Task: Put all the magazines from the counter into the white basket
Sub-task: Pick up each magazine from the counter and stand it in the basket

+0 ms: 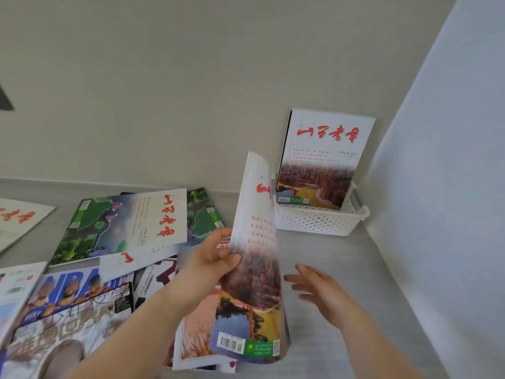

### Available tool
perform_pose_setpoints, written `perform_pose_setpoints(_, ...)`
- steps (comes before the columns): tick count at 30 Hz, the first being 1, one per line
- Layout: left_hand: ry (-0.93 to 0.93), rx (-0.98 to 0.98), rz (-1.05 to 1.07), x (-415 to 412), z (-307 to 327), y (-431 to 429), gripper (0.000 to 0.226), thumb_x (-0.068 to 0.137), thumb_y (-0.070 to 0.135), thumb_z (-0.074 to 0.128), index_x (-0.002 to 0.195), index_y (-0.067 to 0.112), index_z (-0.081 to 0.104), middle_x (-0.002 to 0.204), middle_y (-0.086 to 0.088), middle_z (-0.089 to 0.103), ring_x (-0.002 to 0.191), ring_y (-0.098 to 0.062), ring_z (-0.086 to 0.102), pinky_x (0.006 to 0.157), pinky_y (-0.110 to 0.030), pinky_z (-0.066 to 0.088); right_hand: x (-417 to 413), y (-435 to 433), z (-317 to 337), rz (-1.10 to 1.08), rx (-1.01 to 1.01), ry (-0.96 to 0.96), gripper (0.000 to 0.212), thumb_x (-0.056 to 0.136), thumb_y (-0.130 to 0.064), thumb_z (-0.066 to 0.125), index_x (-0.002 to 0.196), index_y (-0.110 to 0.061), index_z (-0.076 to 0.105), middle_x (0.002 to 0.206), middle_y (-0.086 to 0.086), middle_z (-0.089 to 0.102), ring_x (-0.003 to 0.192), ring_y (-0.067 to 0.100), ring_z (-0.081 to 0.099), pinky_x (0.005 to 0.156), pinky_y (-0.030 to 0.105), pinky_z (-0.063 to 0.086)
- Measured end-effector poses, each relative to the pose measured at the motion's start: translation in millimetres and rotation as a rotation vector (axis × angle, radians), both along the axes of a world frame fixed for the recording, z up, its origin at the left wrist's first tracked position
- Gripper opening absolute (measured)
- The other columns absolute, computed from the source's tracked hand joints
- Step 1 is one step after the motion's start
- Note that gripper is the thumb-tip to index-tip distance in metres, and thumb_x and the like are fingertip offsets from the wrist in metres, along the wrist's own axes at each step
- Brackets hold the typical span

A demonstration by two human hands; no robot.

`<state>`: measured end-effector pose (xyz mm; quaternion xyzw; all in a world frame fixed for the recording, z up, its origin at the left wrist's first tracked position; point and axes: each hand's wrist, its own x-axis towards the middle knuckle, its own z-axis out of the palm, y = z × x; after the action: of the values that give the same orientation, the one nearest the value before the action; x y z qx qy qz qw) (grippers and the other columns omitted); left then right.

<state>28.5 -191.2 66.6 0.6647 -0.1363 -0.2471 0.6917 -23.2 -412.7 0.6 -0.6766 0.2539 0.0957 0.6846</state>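
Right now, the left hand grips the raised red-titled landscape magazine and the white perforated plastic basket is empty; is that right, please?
Not empty: in the head view the white perforated plastic basket holds one upright red-titled magazine. The left hand does grip the raised landscape magazine.

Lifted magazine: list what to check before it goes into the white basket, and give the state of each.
1. Grip: the left hand pinches the lifted magazine at its left edge, thumb on the cover: ok.
2. Support: the right hand is open beside the magazine and not touching it: ok.
3. Magazine flat: its top curls over: not ok.
4. Way to the white basket: only bare counter lies between: ok.
5. Room in the basket: one standing magazine is already inside; the free space: cannot tell.
6. Counter cleared: spread magazines lie there: not ok.
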Motion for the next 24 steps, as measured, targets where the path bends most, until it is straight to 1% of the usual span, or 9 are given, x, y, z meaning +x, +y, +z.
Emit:
perform_pose_setpoints(2,-0.089,-0.002,-0.044,6.7,15.7,-1.9,0.03,0.088,-0.002,0.045,0.099,0.025,0.049,0.068,0.007,0.075,0.068,-0.008,0.071,0.059,-0.018,0.057,8.9,-2.3,10.9,-0.009,0.101,-0.094,0.024,0.089,-0.021,0.047,0.113,-0.016,0.048,0.095,0.003,0.066,0.088,0.019,0.058,0.077,0.032,0.047)
perform_pose_setpoints(5,-0.203,0.017,-0.091,18.0,34.8,-6.7,0.032,0.088,-0.003,0.045,0.097,0.027,0.05,0.068,0.006,0.075,0.071,-0.009,0.071,0.068,-0.021,0.058,23.8,-10.8,25.8,-0.075,0.096,-0.183,0.038,0.088,-0.02,0.05,0.125,-0.017,0.043,0.115,0.004,0.056,0.101,0.021,0.054,0.083,0.031,0.045)
perform_pose_setpoints(7,-0.271,0.023,-0.119,26.1,47.1,-12.1,0.033,0.087,-0.006,0.044,0.095,0.026,0.051,0.068,0.006,0.075,0.07,-0.011,0.071,0.067,-0.026,0.058,33.2,-18.0,30.6,-0.089,0.12,-0.204,0.044,0.088,-0.024,0.049,0.131,-0.017,0.038,0.123,0.004,0.049,0.11,0.022,0.049,0.092,0.034,0.039)
perform_pose_setpoints(10,-0.365,0.003,-0.115,42.5,63.9,-22.5,0.034,0.087,-0.008,0.043,0.09,0.025,0.051,0.063,0.008,0.074,0.064,-0.008,0.069,0.061,-0.024,0.057,46.5,-28.0,39.4,-0.079,0.166,-0.25,0.032,0.09,-0.032,0.041,0.12,-0.022,0.047,0.118,0.001,0.055,0.111,0.019,0.05,0.094,0.035,0.037)
perform_pose_setpoints(14,-0.43,-0.042,-0.028,70.6,75.3,-42.6,0.032,0.087,-0.008,0.041,0.087,0.023,0.049,0.061,0.013,0.073,0.058,-0.003,0.068,0.053,-0.017,0.056,65.1,-49.7,53.8,-0.064,0.224,-0.368,0.028,0.087,-0.031,0.043,0.11,-0.02,0.054,0.101,-0.004,0.068,0.096,0.014,0.063,0.077,0.033,0.051)
perform_pose_setpoints(16,-0.472,-0.025,0.053,86.7,76.2,-55.0,0.033,0.088,-0.007,0.041,0.084,0.025,0.048,0.06,0.016,0.072,0.056,0.0,0.066,0.052,-0.015,0.055,73.9,-65.0,63.5,-0.063,0.187,-0.428,0.018,0.086,-0.018,0.047,0.099,-0.019,0.059,0.086,-0.009,0.074,0.083,0.009,0.068,0.067,0.026,0.055)
perform_pose_setpoints(19,-0.519,0.014,0.196,110.8,76.1,-78.4,0.036,0.087,-0.008,0.042,0.079,0.028,0.047,0.062,0.015,0.07,0.054,0.0,0.062,0.056,-0.021,0.052,91.0,-91.5,82.0,-0.152,0.039,-0.493,0.021,0.084,-0.001,0.05,0.084,-0.017,0.063,0.068,-0.012,0.073,0.068,0.005,0.068,0.061,0.024,0.054)
perform_pose_setpoints(22,-0.558,0.04,0.33,133.9,78.7,-109.4,0.035,0.085,-0.007,0.043,0.078,0.028,0.045,0.083,-0.001,0.064,0.072,-0.018,0.06,0.068,-0.031,0.049,111.3,-114.1,104.6,-0.274,-0.187,-0.534,0.012,0.082,-0.004,0.056,0.079,-0.014,0.062,0.058,-0.013,0.07,0.057,-0.004,0.064,0.058,0.018,0.049)
perform_pose_setpoints(24,-0.583,0.06,0.393,148.9,81.1,-129.6,0.029,0.084,-0.004,0.046,0.083,0.024,0.044,0.088,0.0,0.06,0.081,-0.019,0.057,0.069,-0.021,0.049,125.3,-126.5,117.8,-0.412,-0.25,-0.613,0.01,0.081,-0.005,0.058,0.083,-0.013,0.062,0.062,-0.009,0.066,0.05,-0.008,0.06,0.049,0.01,0.047)
